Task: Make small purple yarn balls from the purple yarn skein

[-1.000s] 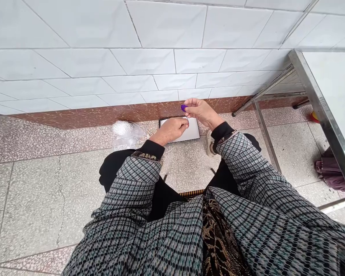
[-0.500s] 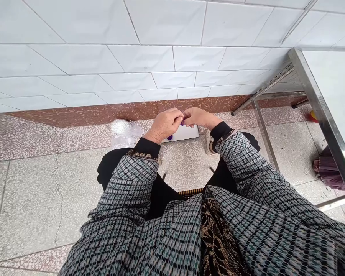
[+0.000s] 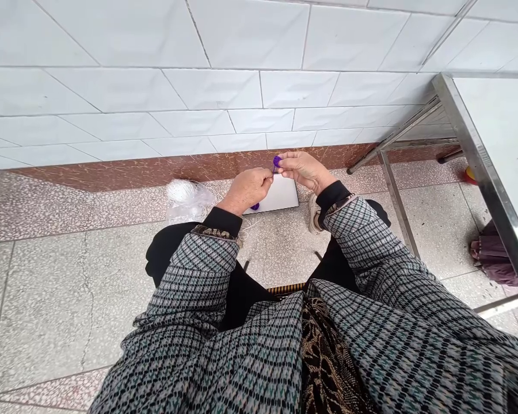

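Note:
Between the thumb and fingertips of my right hand [image 3: 302, 169] is a small round purple piece [image 3: 277, 161] that looks like yarn; its exact kind is too small to tell. A thin dark strand [image 3: 274, 170] runs down from it to my left hand [image 3: 250, 187], whose thumb and forefinger pinch the lower end. Beneath both hands a white rectangular board or box lid [image 3: 282, 195] with a dark edge lies on the floor. Another purple piece [image 3: 254, 206] rests on it, partly behind my left hand.
Left of the board sits a ball of white yarn [image 3: 181, 191] with clear plastic [image 3: 196, 201], loose strands around it. A tiled wall [image 3: 242, 89] rises in front. A metal-framed table [image 3: 479, 144] stands at right, with a dark purple cloth-like thing [image 3: 494, 253] below.
My hands have moved slightly apart. The purple piece, mostly hidden by my fingers before, now shows in my right fingertips, with the strand stretched toward my left hand.

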A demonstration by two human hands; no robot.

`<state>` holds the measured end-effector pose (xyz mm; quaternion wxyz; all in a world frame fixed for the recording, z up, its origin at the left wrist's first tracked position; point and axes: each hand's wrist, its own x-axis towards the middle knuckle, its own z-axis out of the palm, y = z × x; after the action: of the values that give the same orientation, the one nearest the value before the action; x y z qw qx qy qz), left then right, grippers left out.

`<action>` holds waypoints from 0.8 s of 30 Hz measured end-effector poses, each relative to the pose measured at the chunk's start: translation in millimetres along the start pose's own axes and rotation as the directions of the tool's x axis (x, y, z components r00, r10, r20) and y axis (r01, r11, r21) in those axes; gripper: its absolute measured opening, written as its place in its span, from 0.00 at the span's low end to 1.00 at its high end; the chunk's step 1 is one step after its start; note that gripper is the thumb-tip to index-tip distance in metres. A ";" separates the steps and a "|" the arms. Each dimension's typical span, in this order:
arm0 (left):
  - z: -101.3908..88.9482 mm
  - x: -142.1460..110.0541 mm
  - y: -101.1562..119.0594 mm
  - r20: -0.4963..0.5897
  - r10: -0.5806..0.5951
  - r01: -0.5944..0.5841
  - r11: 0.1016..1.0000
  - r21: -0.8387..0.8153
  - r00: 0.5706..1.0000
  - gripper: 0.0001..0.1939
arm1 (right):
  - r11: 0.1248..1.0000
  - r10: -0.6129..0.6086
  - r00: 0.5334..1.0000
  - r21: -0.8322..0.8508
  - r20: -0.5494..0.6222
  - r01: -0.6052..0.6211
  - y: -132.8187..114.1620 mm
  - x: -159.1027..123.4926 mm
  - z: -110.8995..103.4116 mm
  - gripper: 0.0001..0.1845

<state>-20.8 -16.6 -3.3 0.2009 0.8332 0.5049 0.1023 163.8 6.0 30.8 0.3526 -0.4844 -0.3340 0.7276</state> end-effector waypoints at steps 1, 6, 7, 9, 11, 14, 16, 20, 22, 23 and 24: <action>0.5 -0.4 0.9 0.026 0.034 -0.034 0.999 0.001 0.999 0.15 | 1.000 -0.018 1.000 -0.004 0.005 0.018 1.1 0.9 0.3 0.15; 3.3 -3.1 3.1 0.086 0.197 -0.196 0.980 -0.017 0.977 0.14 | 0.956 -0.087 0.995 -0.284 -0.052 0.069 10.0 8.3 1.9 0.16; 3.0 -3.9 2.5 0.061 0.202 -0.201 0.979 -0.020 0.977 0.14 | 0.915 -0.108 0.992 -0.398 -0.067 0.073 11.7 9.8 2.0 0.15; 0.9 -5.4 0.1 -0.024 0.180 -0.181 0.983 -0.019 0.983 0.14 | 0.809 -0.122 0.991 -0.584 -0.049 0.070 13.6 10.7 1.7 0.15; -2.7 -6.3 -3.5 -0.118 0.134 -0.138 0.990 -0.019 0.984 0.14 | 0.755 -0.057 0.998 -0.653 0.032 0.064 12.9 8.1 1.4 0.15; -7.2 -4.7 -9.1 -0.181 0.069 -0.079 0.996 -0.050 0.981 0.13 | 0.833 0.053 0.985 -0.552 0.166 0.048 7.4 -0.4 1.2 0.14; -7.4 -1.9 -11.7 -0.188 0.016 -0.034 0.995 -0.091 0.982 0.13 | 0.921 0.067 0.978 -0.388 0.199 0.016 2.0 -5.6 0.3 0.13; -1.4 2.3 -10.5 -0.143 -0.037 0.013 0.986 -0.164 0.989 0.13 | 0.998 -0.010 0.991 -0.059 0.134 0.018 -5.0 -6.0 -4.4 0.09; 1.9 1.9 -6.6 -0.075 0.047 -0.061 0.979 -0.196 0.996 0.12 | 0.998 -0.061 0.995 -0.001 0.083 0.061 -3.5 -0.9 -6.6 0.10; 2.8 1.1 -4.3 -0.039 0.106 -0.112 0.971 -0.210 0.994 0.12 | 0.996 -0.082 0.995 -0.017 0.060 0.083 -1.4 2.5 -7.2 0.10; 3.0 -0.1 -2.0 -0.010 0.162 -0.161 0.962 -0.220 0.987 0.12 | 0.992 -0.102 0.994 -0.066 0.037 0.104 1.3 6.0 -7.4 0.10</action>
<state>-21.4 -16.6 -6.9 0.2849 0.8446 0.4201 0.1702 168.9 11.4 24.7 0.3674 -0.4659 -0.3887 0.7049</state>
